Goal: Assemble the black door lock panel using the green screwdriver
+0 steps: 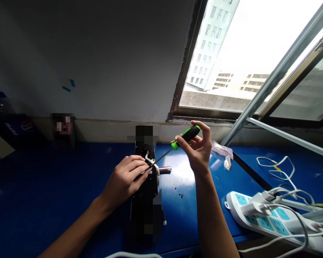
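A long black device with a white cable along its right side lies on the blue table; pixelated patches hide its far and near ends. My left hand lies over its left side, fingers together and curled onto its top, gripping it. In my right hand is a screwdriver with a green and black handle, slanting down to the left. Its tip meets the device beside my left fingertips, where the exact contact is hidden. Several tiny dark screws lie on the table to the right.
A white power strip with plugs and tangled cables occupies the right side. A small plastic bag and a black bar lie beyond my right hand. Metal bars cross before the window. The wall borders the blue table.
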Tool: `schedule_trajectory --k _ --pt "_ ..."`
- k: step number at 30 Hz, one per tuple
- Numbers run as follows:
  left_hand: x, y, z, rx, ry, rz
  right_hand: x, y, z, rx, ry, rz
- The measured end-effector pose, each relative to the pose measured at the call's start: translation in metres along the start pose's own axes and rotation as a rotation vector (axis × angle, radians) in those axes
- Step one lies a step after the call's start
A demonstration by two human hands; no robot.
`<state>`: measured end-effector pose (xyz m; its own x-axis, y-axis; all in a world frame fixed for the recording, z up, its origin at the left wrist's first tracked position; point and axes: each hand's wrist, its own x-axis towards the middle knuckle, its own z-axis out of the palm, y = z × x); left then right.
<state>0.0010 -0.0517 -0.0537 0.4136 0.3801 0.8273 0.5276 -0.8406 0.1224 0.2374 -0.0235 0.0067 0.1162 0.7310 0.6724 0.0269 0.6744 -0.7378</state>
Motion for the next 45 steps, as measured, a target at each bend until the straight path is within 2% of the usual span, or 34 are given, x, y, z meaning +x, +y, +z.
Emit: schedule_trajectory --k 5,9,11,15,18,22,28,30,45 --pt "-0.001 -0.003 -0.002 0.01 -0.008 -0.001 0.002 0.002 0.004 0.008 0.0 0.021" --pt "-0.003 -0.004 0.0 0.009 -0.002 -0.002 0.003 0.009 0.008 0.009 0.039 -0.013" --pt "-0.005 -0.004 0.002 0.015 0.016 -0.022 0.003 0.01 0.008 0.01 -0.001 -0.011" --pt "-0.008 -0.003 0.007 0.028 0.063 -0.073 0.004 0.004 0.007 -0.022 -0.175 0.01" --pt "-0.006 -0.001 0.011 0.046 0.076 -0.111 0.007 -0.003 0.01 -0.025 -0.138 -0.059" --pt "-0.003 0.0 0.014 0.073 0.019 -0.161 0.011 -0.009 0.014 -0.12 -0.086 -0.17" --pt "-0.008 -0.004 0.018 0.106 -0.198 -0.294 0.012 -0.005 0.016 -0.237 -0.153 -0.275" --pt "-0.009 -0.006 0.018 0.112 -0.227 -0.303 0.011 -0.003 0.017 -0.258 -0.178 -0.278" --pt "-0.011 -0.006 0.02 0.118 -0.177 -0.278 0.01 0.004 0.032 -0.364 -0.247 -0.335"
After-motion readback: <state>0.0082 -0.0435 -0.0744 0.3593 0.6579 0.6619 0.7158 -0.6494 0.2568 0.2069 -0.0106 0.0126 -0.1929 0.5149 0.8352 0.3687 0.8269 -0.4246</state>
